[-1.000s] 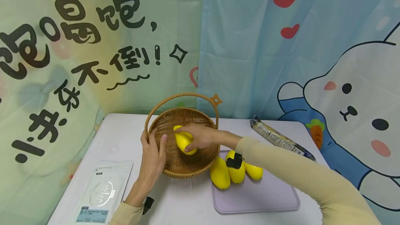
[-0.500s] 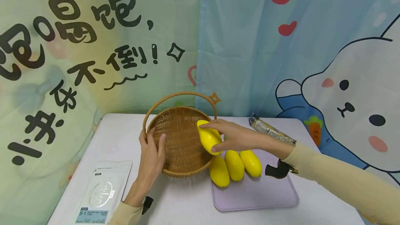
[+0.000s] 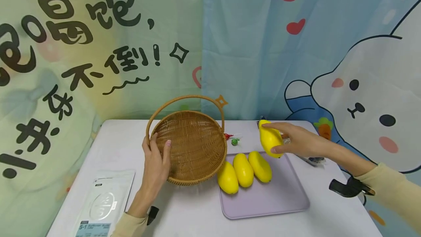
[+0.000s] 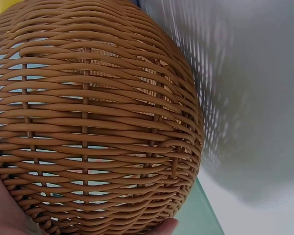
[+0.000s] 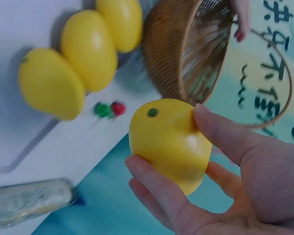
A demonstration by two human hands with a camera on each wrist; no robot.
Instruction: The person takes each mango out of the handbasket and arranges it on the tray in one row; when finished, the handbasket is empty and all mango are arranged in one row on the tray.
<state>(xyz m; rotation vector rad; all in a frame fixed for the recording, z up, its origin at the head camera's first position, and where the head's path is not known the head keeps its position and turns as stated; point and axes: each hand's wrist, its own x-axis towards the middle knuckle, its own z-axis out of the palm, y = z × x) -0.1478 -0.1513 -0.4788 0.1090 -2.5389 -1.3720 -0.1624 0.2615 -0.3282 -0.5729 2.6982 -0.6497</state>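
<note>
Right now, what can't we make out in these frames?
- Left hand: the left wrist view shows only a palm edge and fingertip; the basket fills the frame.
- Packet print, head view: too small to read, cut by the bottom edge.
- Wrapped stick: mostly behind the right hand in the head view, blurred in the right wrist view.
- Green and red bits: too small to identify.

left hand [image 4: 5, 210] cut off by left wrist view's edge; white flat pouch [image 3: 100, 207] cropped at head view's bottom.

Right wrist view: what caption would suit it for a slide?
A right hand holds a yellow mango above three more beside a tilted basket.
</note>
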